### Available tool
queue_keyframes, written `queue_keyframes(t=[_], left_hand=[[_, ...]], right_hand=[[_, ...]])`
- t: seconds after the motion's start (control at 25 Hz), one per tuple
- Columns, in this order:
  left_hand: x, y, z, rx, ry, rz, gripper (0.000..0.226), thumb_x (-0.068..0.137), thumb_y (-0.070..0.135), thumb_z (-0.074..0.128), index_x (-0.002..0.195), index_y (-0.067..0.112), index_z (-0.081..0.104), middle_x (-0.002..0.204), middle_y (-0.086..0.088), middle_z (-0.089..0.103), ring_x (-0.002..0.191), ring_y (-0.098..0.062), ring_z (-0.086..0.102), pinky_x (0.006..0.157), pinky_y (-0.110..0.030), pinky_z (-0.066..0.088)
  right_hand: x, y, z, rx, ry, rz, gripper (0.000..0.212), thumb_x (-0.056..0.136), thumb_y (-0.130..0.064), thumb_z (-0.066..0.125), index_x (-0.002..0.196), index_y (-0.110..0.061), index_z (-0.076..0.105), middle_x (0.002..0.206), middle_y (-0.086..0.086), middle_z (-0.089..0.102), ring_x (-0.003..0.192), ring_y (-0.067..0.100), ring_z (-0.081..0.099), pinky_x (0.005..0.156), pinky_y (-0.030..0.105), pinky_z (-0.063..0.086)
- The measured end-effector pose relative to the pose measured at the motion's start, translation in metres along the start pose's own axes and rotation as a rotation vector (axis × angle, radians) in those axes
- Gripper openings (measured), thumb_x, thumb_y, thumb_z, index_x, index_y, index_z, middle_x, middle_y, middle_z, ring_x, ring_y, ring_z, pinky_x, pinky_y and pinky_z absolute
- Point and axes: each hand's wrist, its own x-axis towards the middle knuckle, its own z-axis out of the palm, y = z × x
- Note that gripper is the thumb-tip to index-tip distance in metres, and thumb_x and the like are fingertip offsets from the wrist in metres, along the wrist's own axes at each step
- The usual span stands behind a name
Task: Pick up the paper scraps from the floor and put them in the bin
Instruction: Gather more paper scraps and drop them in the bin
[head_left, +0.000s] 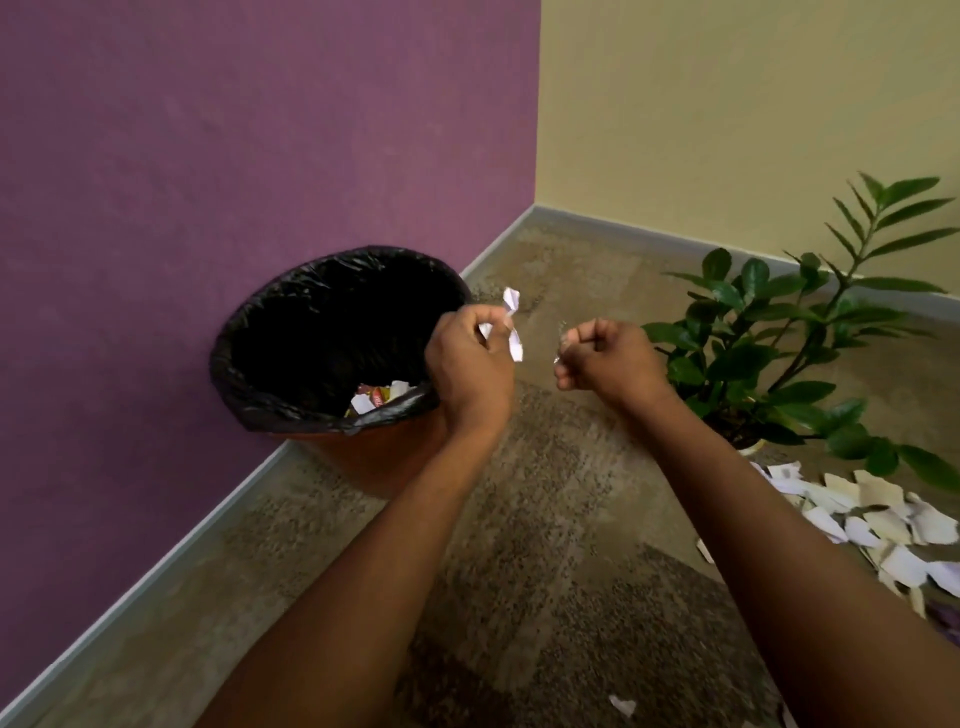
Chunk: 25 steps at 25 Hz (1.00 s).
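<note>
Against the purple wall (208, 156) at left, the bin (374, 457) is standing on the floor (545, 519), its orange body fitted with a black liner (260, 384) folded over the rim. Several scraps and a coloured wrapper are lying at the bottom of it (376, 397).

Both hands are being held up between the bin and the plant (779, 338). The left hand (467, 364) is hovering at the bin's right rim, its grip clamped on a crumpled white scrap (511, 322); parts of the paper are sticking out above and below the fingers. The right hand (602, 358) is hovering just to the right of it, apart from the left hand, with its fingers curled into a fist. Something small and pale is showing at its fingertips, but whether the fist is closing on anything cannot be told.

On the floor at right, near the plant's pale pot (750, 446), a pile of torn white and cream scraps (872, 519) is lying well apart from the bin. One lone scrap (622, 705) is lying on the near floor, between the two forearms.

At far right, the yellow wall (727, 104) is meeting the purple one in a corner, and a grey skirting (156, 561) is running along the base of both.
</note>
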Motion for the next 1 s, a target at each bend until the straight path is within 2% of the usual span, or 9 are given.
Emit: queue_keyframes(t=[0.12, 0.28, 0.36, 0.52, 0.64, 0.76, 0.88, 1.0], left_hand=[[0.027, 0.002, -0.029, 0.087, 0.123, 0.074, 0.005, 0.081, 0.018, 0.072, 0.078, 0.022, 0.071, 0.080, 0.005, 0.066, 0.062, -0.008, 0.053, 0.063, -0.018, 0.038], [0.057, -0.007, -0.059, 0.230, 0.125, 0.007, 0.004, 0.081, 0.024, 0.070, 0.077, 0.023, 0.072, 0.077, 0.003, 0.069, 0.070, -0.016, 0.063, 0.071, -0.029, 0.050], [0.066, -0.011, -0.074, 0.276, 0.136, -0.023, 0.005, 0.080, 0.024, 0.070, 0.075, 0.024, 0.072, 0.074, 0.006, 0.068, 0.071, -0.017, 0.064, 0.070, -0.028, 0.051], [0.075, -0.021, -0.091, 0.377, 0.049, -0.114, 0.015, 0.081, 0.019, 0.069, 0.071, 0.030, 0.067, 0.077, 0.010, 0.066, 0.077, -0.013, 0.064, 0.069, -0.022, 0.044], [0.079, -0.025, -0.094, 0.441, -0.034, -0.166, 0.016, 0.083, 0.019, 0.069, 0.081, 0.034, 0.066, 0.090, 0.009, 0.071, 0.082, -0.012, 0.067, 0.066, -0.022, 0.043], [0.078, -0.023, -0.089, 0.510, -0.063, -0.173, 0.017, 0.085, 0.018, 0.066, 0.088, 0.034, 0.069, 0.100, 0.007, 0.072, 0.093, -0.017, 0.067, 0.075, -0.027, 0.049], [0.072, -0.012, -0.080, 0.549, -0.043, -0.118, 0.018, 0.087, 0.019, 0.060, 0.088, 0.035, 0.068, 0.097, 0.008, 0.072, 0.092, -0.021, 0.067, 0.076, -0.028, 0.048], [0.053, 0.008, -0.065, 0.544, 0.020, 0.085, 0.015, 0.087, 0.023, 0.058, 0.091, 0.035, 0.067, 0.094, 0.009, 0.071, 0.087, -0.022, 0.067, 0.069, -0.030, 0.047]], right_hand=[[0.001, -0.024, 0.023, 0.006, -0.038, 0.010, 0.013, 0.090, 0.002, 0.057, 0.080, -0.007, 0.059, 0.065, 0.011, 0.065, 0.055, 0.020, 0.062, 0.064, 0.036, 0.060], [0.008, -0.046, 0.065, -0.050, -0.069, -0.063, 0.021, 0.087, 0.003, 0.058, 0.071, -0.011, 0.059, 0.059, 0.008, 0.064, 0.051, 0.017, 0.062, 0.063, 0.038, 0.059], [0.012, -0.052, 0.087, -0.093, -0.085, -0.093, 0.024, 0.086, 0.001, 0.059, 0.068, -0.014, 0.060, 0.060, 0.009, 0.066, 0.052, 0.019, 0.065, 0.064, 0.037, 0.058], [0.018, -0.055, 0.109, -0.136, -0.127, -0.137, 0.022, 0.087, -0.006, 0.063, 0.069, -0.017, 0.065, 0.076, 0.006, 0.072, 0.066, 0.017, 0.073, 0.068, 0.033, 0.061], [0.020, -0.053, 0.104, -0.086, -0.141, -0.140, 0.029, 0.088, 0.000, 0.059, 0.069, -0.021, 0.065, 0.082, 0.007, 0.072, 0.071, 0.019, 0.073, 0.073, 0.034, 0.062], [0.016, -0.050, 0.091, -0.049, -0.142, -0.152, 0.031, 0.090, 0.004, 0.056, 0.072, -0.019, 0.064, 0.082, 0.009, 0.070, 0.068, 0.019, 0.071, 0.069, 0.030, 0.060], [0.010, -0.053, 0.075, -0.050, -0.126, -0.190, 0.028, 0.091, 0.004, 0.052, 0.075, -0.017, 0.064, 0.079, 0.007, 0.070, 0.062, 0.017, 0.068, 0.062, 0.029, 0.059], [0.001, -0.054, 0.052, -0.071, -0.089, -0.222, 0.022, 0.092, 0.002, 0.052, 0.080, -0.013, 0.064, 0.080, 0.012, 0.071, 0.060, 0.018, 0.066, 0.059, 0.035, 0.060]])
